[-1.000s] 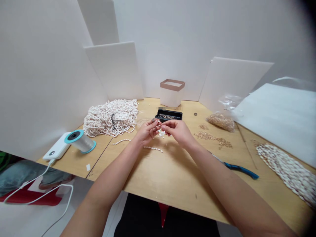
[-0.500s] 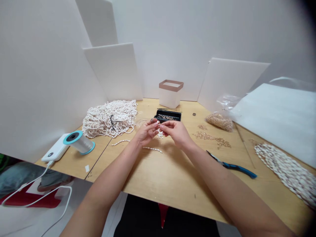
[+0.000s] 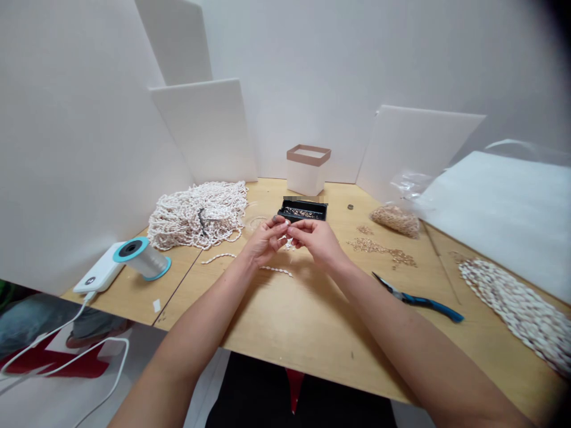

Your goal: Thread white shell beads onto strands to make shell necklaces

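Observation:
Near the middle of the table, the fingertips of my left hand (image 3: 266, 242) and my right hand (image 3: 317, 242) meet in a pinch. Between them shows a small white bead (image 3: 286, 222); any thread on it is too fine to make out. Below the fingers, partly covered, lie a few white beads (image 3: 289, 244). A short string of white beads (image 3: 277, 271) lies by my left wrist, and another beaded piece (image 3: 218, 257) shows left of the forearm; whether they join is hidden. Just beyond my hands stands a black open box (image 3: 314, 209) with small shiny bits inside.
Left are a heap of white bead strands (image 3: 196, 214), a spool of clear line (image 3: 147, 260) and a white power bank (image 3: 100, 270) with cable. Right are blue-handled pliers (image 3: 430, 304), gold-coloured pieces (image 3: 372, 245), a bag (image 3: 395, 220) and braided strands (image 3: 513, 306). A brown-rimmed box (image 3: 306, 178) stands behind.
My hands stay pinched together in nearly the same place, with only a slight shift of the fingers. Everything on the table lies as before.

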`<state>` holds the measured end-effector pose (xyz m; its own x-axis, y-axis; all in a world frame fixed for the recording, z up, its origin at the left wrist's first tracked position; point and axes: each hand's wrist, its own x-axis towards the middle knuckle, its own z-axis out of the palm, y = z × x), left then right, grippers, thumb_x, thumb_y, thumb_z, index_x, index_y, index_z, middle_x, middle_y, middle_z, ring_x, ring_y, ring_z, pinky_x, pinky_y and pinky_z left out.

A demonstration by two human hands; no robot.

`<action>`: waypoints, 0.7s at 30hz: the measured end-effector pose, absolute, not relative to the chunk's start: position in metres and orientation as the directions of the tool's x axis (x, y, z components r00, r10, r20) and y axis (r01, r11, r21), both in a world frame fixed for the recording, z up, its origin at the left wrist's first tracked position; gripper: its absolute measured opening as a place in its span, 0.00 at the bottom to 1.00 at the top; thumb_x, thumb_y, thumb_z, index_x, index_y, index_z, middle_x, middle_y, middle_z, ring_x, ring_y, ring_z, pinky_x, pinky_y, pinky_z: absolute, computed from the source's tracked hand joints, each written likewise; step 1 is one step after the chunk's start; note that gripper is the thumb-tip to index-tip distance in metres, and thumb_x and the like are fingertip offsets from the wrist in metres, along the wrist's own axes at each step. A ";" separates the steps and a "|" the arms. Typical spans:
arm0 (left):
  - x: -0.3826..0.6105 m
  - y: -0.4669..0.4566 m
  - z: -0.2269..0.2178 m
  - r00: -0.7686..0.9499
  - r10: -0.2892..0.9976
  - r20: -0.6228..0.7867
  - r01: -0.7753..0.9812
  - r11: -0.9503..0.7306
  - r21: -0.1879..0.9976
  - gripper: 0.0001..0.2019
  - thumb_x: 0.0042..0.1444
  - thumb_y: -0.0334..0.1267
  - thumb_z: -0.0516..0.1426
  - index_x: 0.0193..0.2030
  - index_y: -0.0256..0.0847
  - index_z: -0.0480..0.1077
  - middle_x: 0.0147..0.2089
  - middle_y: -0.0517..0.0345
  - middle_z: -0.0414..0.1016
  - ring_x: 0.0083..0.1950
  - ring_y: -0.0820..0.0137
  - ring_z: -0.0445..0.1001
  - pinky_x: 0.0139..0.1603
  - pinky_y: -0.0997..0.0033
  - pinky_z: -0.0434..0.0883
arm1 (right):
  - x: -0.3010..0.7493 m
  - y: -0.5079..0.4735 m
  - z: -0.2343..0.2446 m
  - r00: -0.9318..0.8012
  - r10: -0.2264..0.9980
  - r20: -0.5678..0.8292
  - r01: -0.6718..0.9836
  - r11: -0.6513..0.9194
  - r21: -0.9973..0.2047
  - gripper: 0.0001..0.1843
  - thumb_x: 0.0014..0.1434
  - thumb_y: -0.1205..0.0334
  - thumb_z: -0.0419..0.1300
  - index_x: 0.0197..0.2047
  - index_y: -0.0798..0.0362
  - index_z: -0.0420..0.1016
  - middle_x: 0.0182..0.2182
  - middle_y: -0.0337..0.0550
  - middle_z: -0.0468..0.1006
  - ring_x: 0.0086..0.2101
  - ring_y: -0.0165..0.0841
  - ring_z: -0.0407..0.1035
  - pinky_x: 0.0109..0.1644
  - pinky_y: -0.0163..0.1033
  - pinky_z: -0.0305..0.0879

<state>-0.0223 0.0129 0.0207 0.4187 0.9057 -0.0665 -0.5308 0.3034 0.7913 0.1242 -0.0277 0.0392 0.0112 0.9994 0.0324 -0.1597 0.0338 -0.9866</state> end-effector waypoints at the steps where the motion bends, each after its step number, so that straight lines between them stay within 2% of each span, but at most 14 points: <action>1: -0.022 0.014 0.020 0.414 0.908 -0.057 -0.531 0.292 0.796 0.12 0.43 0.30 0.68 0.34 0.40 0.72 0.33 0.64 0.75 0.34 0.77 0.72 0.39 0.74 0.68 | 0.124 -0.028 0.039 0.014 0.999 0.035 -0.160 0.037 -0.986 0.15 0.43 0.55 0.71 0.31 0.58 0.78 0.23 0.42 0.76 0.23 0.28 0.66 0.30 0.37 0.64; 7: -0.023 0.017 0.017 0.382 0.924 0.002 -0.508 0.208 0.836 0.14 0.41 0.33 0.70 0.34 0.39 0.72 0.34 0.62 0.75 0.36 0.73 0.72 0.40 0.70 0.67 | 0.123 -0.030 0.042 0.036 0.997 0.073 -0.125 0.077 -0.989 0.15 0.44 0.55 0.70 0.31 0.58 0.79 0.23 0.43 0.77 0.23 0.28 0.66 0.29 0.36 0.64; 12: -0.025 0.016 0.020 0.388 0.921 -0.002 -0.496 0.211 0.842 0.15 0.39 0.33 0.71 0.35 0.39 0.74 0.34 0.62 0.74 0.36 0.73 0.72 0.39 0.70 0.67 | 0.122 -0.032 0.046 0.051 0.992 0.111 -0.085 0.116 -0.990 0.15 0.45 0.54 0.69 0.30 0.57 0.78 0.22 0.43 0.77 0.23 0.29 0.67 0.29 0.37 0.64; 17: -0.029 0.016 0.021 0.460 0.888 0.004 -0.464 0.237 0.853 0.16 0.44 0.38 0.69 0.40 0.38 0.77 0.34 0.57 0.76 0.35 0.71 0.73 0.39 0.68 0.68 | 0.123 -0.032 0.047 0.032 0.994 0.105 -0.102 0.107 -0.989 0.15 0.45 0.54 0.70 0.30 0.57 0.78 0.23 0.43 0.78 0.23 0.29 0.67 0.30 0.37 0.64; 21: -0.029 0.017 0.020 0.477 0.878 0.032 -0.429 0.201 0.881 0.14 0.44 0.39 0.69 0.37 0.36 0.78 0.33 0.55 0.76 0.35 0.70 0.73 0.39 0.67 0.69 | 0.125 -0.031 0.046 0.007 0.994 0.105 -0.093 0.105 -0.990 0.15 0.46 0.54 0.70 0.31 0.58 0.78 0.23 0.43 0.77 0.23 0.29 0.67 0.30 0.37 0.64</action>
<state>-0.0294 0.0169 0.0196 0.4770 0.8783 0.0320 -0.4287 0.2007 0.8809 0.1253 -0.0314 0.0461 0.0074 0.9945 0.1046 -0.0926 0.1049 -0.9902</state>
